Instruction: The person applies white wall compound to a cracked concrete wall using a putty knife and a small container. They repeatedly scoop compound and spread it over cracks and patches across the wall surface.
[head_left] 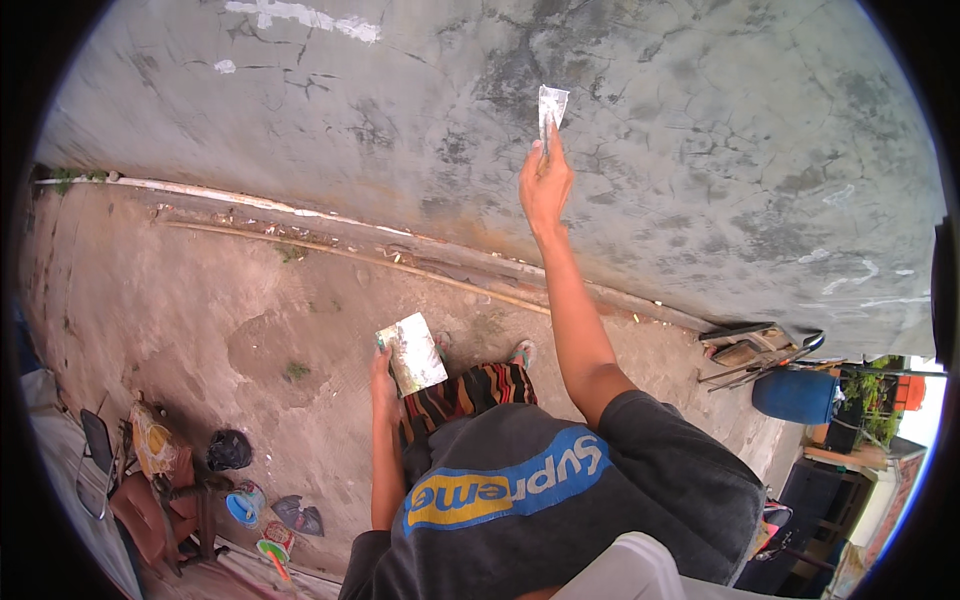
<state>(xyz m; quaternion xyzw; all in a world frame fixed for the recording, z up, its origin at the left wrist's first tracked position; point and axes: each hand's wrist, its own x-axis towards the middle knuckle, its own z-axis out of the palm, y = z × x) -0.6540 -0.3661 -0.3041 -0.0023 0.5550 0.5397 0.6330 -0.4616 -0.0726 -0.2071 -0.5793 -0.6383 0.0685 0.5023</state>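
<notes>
My right arm is stretched out toward the cracked grey wall (640,130). In my right hand (546,195) is a putty knife (552,103), its whitish blade up at a dark, cracked patch; whether it touches the wall I cannot tell. Low in front of my body, my left hand (382,388) grips a flat rectangular board (418,358) by its left edge. White paste smears cover much of that board. White filler streaks (300,15) mark the wall at the upper left, and thinner ones show at the right.
A long thin pole (370,257) lies on the concrete floor along the wall's foot, near a white pipe (230,199). At the lower left are a brown chair (150,510), a black bag (229,450) and a bucket (245,503). A blue barrel (793,397) stands at the right.
</notes>
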